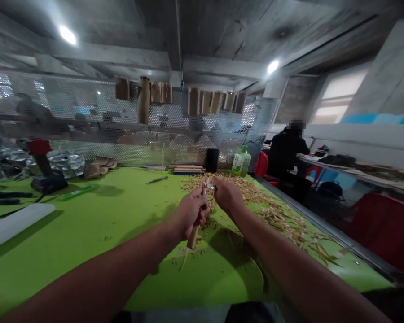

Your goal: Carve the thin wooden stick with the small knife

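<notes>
My left hand (191,211) is closed around a thin wooden stick (192,236) that points down toward the green table (97,220). My right hand (226,195) is closed on a small knife (210,185), whose metal blade shows at the top end of the stick. Both hands meet above the middle of the table. Pale wood shavings (283,220) lie in a wide band to the right of my hands and under them.
A green drink bottle (241,162) and a black box (212,160) stand at the back by a mesh screen (87,121). A red-topped power tool (43,166), a white flat piece (16,223) and a green ruler (77,192) lie left. A person in black (286,150) sits at right, near red chairs (387,229).
</notes>
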The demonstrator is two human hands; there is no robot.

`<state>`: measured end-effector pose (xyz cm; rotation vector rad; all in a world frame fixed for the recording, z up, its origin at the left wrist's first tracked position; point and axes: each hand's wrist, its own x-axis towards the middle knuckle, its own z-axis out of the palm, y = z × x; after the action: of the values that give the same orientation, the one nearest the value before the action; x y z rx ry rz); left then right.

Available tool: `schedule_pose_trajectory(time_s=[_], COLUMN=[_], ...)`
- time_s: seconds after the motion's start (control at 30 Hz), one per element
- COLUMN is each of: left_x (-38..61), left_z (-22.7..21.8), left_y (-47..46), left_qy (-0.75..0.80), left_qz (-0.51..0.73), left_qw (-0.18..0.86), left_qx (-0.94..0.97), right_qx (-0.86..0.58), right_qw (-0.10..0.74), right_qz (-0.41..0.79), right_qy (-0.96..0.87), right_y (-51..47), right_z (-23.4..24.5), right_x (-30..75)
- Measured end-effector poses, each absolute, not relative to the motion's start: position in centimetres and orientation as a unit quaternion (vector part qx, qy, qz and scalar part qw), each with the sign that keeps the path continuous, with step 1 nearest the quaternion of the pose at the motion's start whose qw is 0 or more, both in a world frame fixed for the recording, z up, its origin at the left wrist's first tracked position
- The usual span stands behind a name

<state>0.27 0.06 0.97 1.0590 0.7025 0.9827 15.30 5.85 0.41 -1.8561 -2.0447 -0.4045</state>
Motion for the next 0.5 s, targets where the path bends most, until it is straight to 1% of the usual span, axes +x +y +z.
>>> schedule_pose_trajectory(time_s=[0.17,0.23,0.3,0.4,0.5], left_x=[0.2,0.4,0.6,0.5,0.2], left_z=[0.5,0.3,0.2,0.3,0.6], left_y=[-0.8,-1.6,-2.1,-1.5,-0.4], left_qy=[0.306,0.253,0.218,0.260,0.287], left_qz=[0.425,0.383,0.385,0.424,0.448], left_qw=[0.713,0.734,0.746,0.724,0.716], left_qx=[0.467,0.501,0.498,0.479,0.451], right_qx=[-0.709,-0.748,-0.768,-0.763,-0.708], right_qw=[0.180,0.182,0.188,0.205,0.239], right_qz=[-0.115,-0.101,-0.099,-0.108,-0.122], right_qy=[-0.672,-0.631,-0.605,-0.603,-0.654], right_y=[7.5,7.9,8.2,8.1,7.2], right_z=[0.4,0.5,0.5,0.5,0.2], right_x=[17.6,19.7,21.5,21.6,18.9])
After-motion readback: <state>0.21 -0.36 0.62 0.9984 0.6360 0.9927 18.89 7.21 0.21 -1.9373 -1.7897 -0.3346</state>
